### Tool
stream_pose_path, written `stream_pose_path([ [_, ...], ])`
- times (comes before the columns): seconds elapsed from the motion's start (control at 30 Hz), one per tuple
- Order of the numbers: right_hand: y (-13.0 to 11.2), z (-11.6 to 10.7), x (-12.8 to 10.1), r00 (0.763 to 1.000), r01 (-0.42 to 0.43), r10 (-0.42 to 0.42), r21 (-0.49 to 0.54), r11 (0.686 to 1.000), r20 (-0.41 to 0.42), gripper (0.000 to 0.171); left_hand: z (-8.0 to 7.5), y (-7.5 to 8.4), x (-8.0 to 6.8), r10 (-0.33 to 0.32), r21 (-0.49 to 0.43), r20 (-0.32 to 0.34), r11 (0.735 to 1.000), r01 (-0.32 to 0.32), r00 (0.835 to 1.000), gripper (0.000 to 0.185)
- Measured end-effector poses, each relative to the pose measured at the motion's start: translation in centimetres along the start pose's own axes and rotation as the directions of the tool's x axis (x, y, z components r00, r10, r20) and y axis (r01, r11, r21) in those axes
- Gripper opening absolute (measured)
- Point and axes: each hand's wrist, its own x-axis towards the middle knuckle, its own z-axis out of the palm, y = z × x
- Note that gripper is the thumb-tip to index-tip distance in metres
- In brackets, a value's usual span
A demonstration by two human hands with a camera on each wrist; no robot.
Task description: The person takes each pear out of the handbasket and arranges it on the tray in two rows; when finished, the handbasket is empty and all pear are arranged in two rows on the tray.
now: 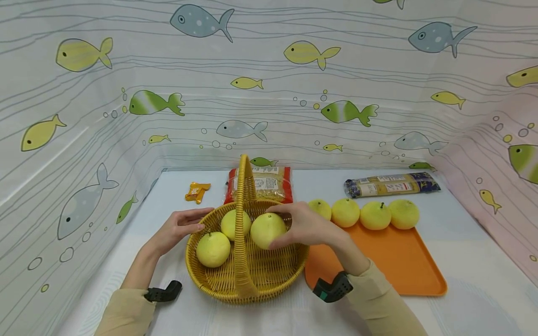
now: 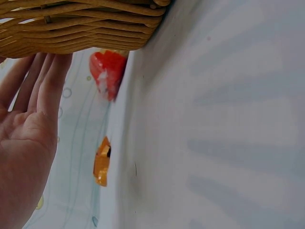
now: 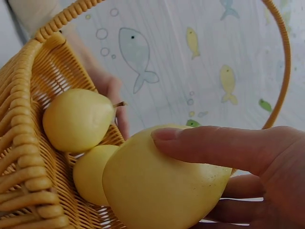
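A wicker basket (image 1: 269, 273) with a tall arched handle stands on the table in the head view. Inside it, two yellow pears (image 1: 213, 249) lie on the left side. My right hand (image 1: 308, 226) reaches over the basket's right rim and grips another pear (image 1: 267, 231) between thumb and fingers; in the right wrist view the thumb lies across this pear (image 3: 157, 183). At the basket's left rim is my left hand (image 1: 182, 228), its fingertips right at the weave. From the left wrist, its fingers (image 2: 52, 86) look extended along the basket's side.
An orange tray (image 1: 386, 261) sits to the right, with several yellow pears (image 1: 375, 215) in a row along its back. Behind the basket lies a red-edged clear food bag (image 1: 269, 184). A small orange packet (image 1: 196, 192) is back left, a long dark-ended package (image 1: 392, 185) back right.
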Motion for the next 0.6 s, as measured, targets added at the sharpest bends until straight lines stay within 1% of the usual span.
stream_pose_path([
  [0.3, 0.2, -1.2, -0.5, 1.000, -0.005, 0.006, 0.026, 1.000, -0.024, 0.073, 0.0, 0.1, 0.0, 0.004, 0.002, 0.001, 1.000, -0.004, 1.000, 0.050],
  [0.47, 0.5, -2.0, -0.9, 0.999, 0.033, -0.029, 0.072, 0.997, -0.044, 0.073, 0.0, 0.1, 0.0, 0.006, 0.003, 0.003, 1.000, -0.006, 1.000, 0.050],
  [0.6, 0.5, -2.8, -1.3, 0.998, 0.033, -0.028, 0.108, 0.994, -0.050, 0.074, 0.0, 0.0, 0.0, 0.004, -0.008, 0.004, 1.000, -0.004, 1.000, 0.050],
])
